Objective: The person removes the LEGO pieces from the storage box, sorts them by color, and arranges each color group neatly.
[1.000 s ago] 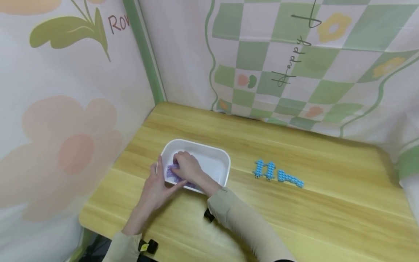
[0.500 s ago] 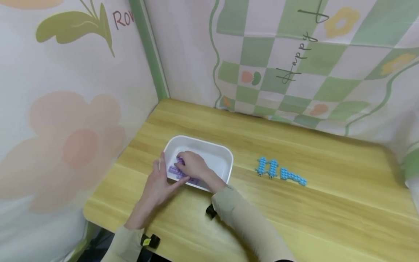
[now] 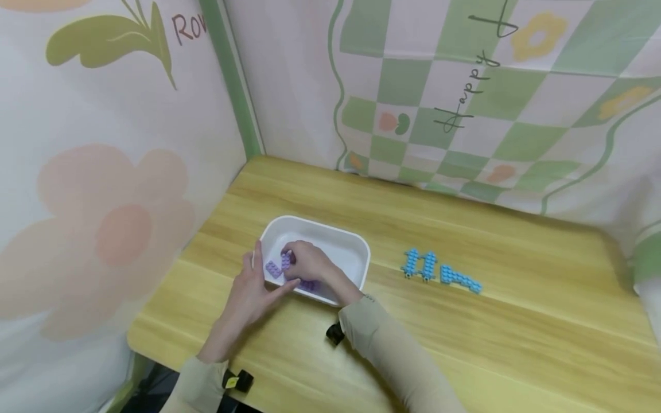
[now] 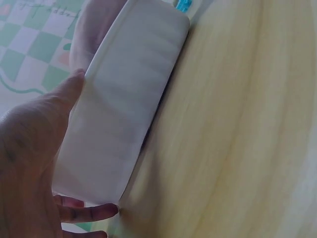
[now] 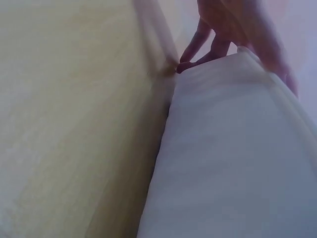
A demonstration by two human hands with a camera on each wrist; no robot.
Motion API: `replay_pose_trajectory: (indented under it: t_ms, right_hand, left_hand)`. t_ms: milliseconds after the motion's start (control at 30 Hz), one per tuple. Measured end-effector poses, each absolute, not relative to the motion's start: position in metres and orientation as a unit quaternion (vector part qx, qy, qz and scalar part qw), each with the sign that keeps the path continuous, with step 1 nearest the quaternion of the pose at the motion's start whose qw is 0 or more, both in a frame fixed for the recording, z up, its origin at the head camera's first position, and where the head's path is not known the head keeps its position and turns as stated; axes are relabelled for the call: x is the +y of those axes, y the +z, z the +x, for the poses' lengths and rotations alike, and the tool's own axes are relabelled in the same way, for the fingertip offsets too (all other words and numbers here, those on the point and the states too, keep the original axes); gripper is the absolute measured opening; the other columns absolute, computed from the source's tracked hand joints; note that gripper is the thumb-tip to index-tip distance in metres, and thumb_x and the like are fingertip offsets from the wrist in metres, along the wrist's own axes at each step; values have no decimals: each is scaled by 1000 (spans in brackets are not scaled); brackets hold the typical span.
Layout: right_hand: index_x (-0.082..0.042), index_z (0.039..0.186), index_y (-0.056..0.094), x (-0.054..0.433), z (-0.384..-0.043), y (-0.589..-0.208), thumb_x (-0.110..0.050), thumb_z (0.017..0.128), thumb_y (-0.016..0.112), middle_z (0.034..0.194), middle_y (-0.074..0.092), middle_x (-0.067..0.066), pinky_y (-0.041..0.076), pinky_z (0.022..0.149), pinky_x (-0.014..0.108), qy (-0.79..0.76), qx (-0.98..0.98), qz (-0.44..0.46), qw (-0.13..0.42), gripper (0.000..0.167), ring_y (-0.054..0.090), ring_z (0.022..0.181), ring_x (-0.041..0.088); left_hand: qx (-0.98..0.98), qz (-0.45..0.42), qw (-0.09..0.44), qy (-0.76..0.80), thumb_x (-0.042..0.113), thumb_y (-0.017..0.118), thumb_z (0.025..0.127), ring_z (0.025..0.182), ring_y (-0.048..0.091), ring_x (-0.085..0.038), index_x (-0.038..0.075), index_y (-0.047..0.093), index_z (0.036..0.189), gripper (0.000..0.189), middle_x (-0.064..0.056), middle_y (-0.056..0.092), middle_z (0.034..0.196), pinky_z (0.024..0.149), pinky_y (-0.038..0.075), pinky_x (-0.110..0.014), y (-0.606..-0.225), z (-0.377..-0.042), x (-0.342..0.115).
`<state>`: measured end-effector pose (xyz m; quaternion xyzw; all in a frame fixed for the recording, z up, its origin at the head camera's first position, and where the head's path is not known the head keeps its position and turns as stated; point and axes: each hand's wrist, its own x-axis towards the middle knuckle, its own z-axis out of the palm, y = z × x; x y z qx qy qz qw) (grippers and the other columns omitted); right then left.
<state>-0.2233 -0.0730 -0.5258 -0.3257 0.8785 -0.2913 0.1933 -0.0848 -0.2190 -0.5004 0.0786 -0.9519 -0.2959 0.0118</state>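
1. One purple building brick (image 3: 286, 261): in white tray (image 3: 343, 255), left half, pinched by curled right hand (image 3: 311, 264).
2. Left hand (image 3: 250, 295): spread, straight fingers touching tray's near-left corner.
3. Blue brick assemblies (image 3: 428, 266): right of tray.

Smooth plastic tray (image 3: 338, 252), studded plastic purple bricks (image 3: 273, 269), wood-grain tabletop (image 3: 465, 344) (faintly glossy), matt creased cloth curtain (image 3: 408, 86)

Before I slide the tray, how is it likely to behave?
The tray probably won't tip easily, being low and broad. It's likely fairly stiff: its long side looks straight and unsagging in the left wrist view. The purple bricks may slide about inside if it's pushed abruptly, as bare tray bottom lies beside them.
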Motion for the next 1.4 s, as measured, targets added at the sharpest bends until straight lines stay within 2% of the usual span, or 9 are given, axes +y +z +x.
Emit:
replay_pose_trajectory:
  t_ms: [167,267,400,500,667,800,1033,1200,1400]
  right_hand:
    - [-12,127,77,-73,-223,-525,-22,81,90,103,74,1,55,77,26,-286,885,-323,172,49,64,87,14]
    - [-14,123,79,-72,-220,-519,-27,82,91,106,72,3,57,78,31,-274,892,-330,145,44,64,90,17]
    - [-15,126,78,-68,-218,-518,-32,83,90,112,70,4,61,87,39,-269,898,-331,108,47,64,96,20]
    - [-15,130,77,-62,-220,-524,-34,84,91,117,72,1,63,95,39,-286,894,-335,83,52,67,101,19]
    - [-16,133,76,-36,-218,-515,-36,85,89,118,73,-2,64,89,33,-328,877,-348,53,54,69,101,16]
    - [-13,132,76,-6,-203,-487,-30,88,87,116,73,2,61,85,32,-362,865,-344,39,48,67,100,18]
    - [-2,130,75,45,-163,-435,-11,90,87,121,75,12,62,95,48,-405,858,-316,6,43,69,107,30]
    - [0,131,74,85,-152,-440,-4,89,88,124,74,16,63,91,51,-420,867,-268,-11,44,69,107,31]
    - [1,129,74,121,-151,-464,-2,87,90,119,76,15,61,86,41,-412,885,-217,-18,45,69,103,30]
  left_hand:
    - [-952,77,9,-298,76,76,90,108,68,-42,1,4,176,135,-37,35,165,92,65,-54,-496,-87,-218]
    - [-951,74,11,-299,75,77,90,109,67,-42,1,4,176,134,-36,36,164,92,65,-55,-495,-87,-218]
    - [-952,75,12,-296,72,78,91,102,66,-37,0,4,176,133,-35,39,159,84,64,-48,-495,-84,-218]
    - [-953,78,12,-293,71,78,91,97,65,-34,-1,5,175,133,-35,41,157,80,63,-44,-498,-82,-219]
    - [-953,76,18,-292,71,78,92,98,67,-38,-3,6,175,132,-37,40,157,82,65,-49,-500,-82,-219]
    - [-954,69,23,-291,70,78,92,101,68,-41,-4,7,174,132,-38,40,157,85,66,-53,-500,-84,-219]
    - [-953,70,20,-293,70,78,92,98,66,-37,-3,6,175,132,-36,41,156,85,65,-52,-499,-86,-220]
    - [-953,70,17,-293,71,77,92,94,64,-34,-3,6,175,132,-36,40,157,82,64,-49,-498,-86,-219]
    - [-953,70,15,-295,71,77,92,96,65,-36,-2,5,175,132,-37,39,158,84,65,-50,-498,-86,-220]
